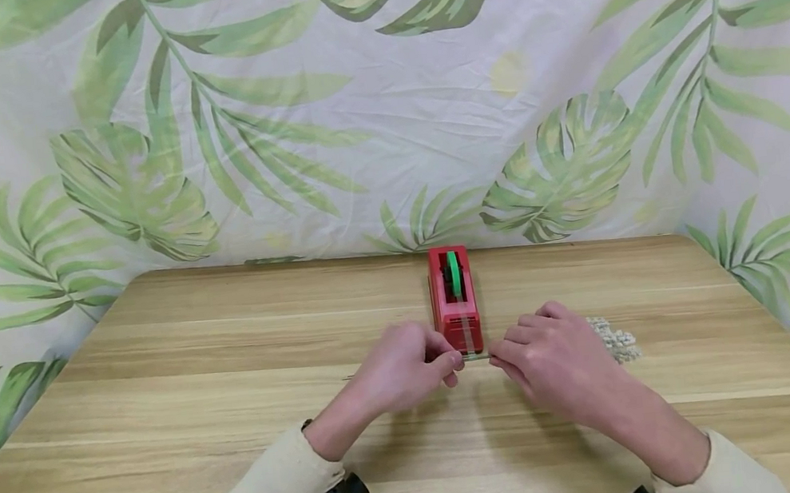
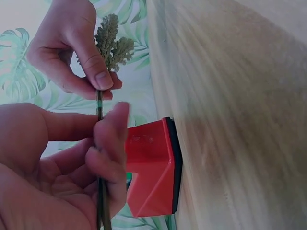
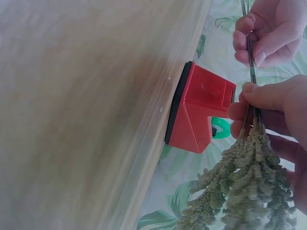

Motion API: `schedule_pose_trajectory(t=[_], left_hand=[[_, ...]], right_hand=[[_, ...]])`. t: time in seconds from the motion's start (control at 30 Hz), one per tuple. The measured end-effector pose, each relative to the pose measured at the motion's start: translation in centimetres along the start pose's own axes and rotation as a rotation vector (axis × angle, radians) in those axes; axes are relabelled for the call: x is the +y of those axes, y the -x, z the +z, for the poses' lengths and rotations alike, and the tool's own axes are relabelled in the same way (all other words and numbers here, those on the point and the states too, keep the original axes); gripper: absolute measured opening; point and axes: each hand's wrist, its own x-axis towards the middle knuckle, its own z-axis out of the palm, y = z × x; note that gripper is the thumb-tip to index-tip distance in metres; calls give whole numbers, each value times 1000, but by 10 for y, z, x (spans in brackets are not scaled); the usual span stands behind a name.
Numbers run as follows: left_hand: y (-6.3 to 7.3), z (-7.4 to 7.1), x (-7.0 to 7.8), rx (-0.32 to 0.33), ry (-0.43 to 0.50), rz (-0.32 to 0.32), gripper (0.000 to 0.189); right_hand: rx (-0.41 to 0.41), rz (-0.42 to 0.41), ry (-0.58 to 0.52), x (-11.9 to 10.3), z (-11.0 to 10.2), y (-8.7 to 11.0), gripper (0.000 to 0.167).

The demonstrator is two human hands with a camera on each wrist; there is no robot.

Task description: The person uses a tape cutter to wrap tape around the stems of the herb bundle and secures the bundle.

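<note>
Between both hands, over the table, lies a bunch of dried flowers [image 3: 254,187] with thin dark stems [image 2: 100,109]. My left hand [image 1: 396,367] pinches the stems toward their bare end. Closer to the pale, crumbly flower heads, my right hand [image 1: 558,358] grips the same stems between thumb and fingers. A short green band [image 3: 253,72] shows on the stems in the gap between the hands. Just beyond stands a red tape dispenser [image 1: 457,343] with a green roll [image 1: 454,272]. Down its front runs a pale strip, close to the stems. The right hand partly hides the flower heads in the head view.
The wood-grain table [image 1: 231,336] spreads around the dispenser on all sides. Behind it hangs a white cloth [image 1: 286,169] printed with green leaves. Two tiny pale specks lie on the tabletop near the dispenser in the right wrist view.
</note>
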Motion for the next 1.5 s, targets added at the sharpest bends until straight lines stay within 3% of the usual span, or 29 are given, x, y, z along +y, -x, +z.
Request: schedule_pose_trajectory(t=[0.23,0.57,0.83,1.13,1.37,1.5], left_hand=[[-1,2,-1,44,1,2,15],[-2,2,-1,94,25,-14,6],[-2,2,-3,118,20,-8,6],[-2,2,-2,57,-43,29,18],[-2,2,-2,90,-9,-2,13],[-3,2,-4,118,-8,-1,10]], right_hand=[[-49,45,-19,-2,-1,-1,12],[-207,99,-46,0,-5,-1,18],[-126,88,-66,2,-2,-2,11],[-33,69,-57,4,1,0,12],[-38,81,-86,4,2,-1,12],[-88,89,-91,4,0,-3,11]])
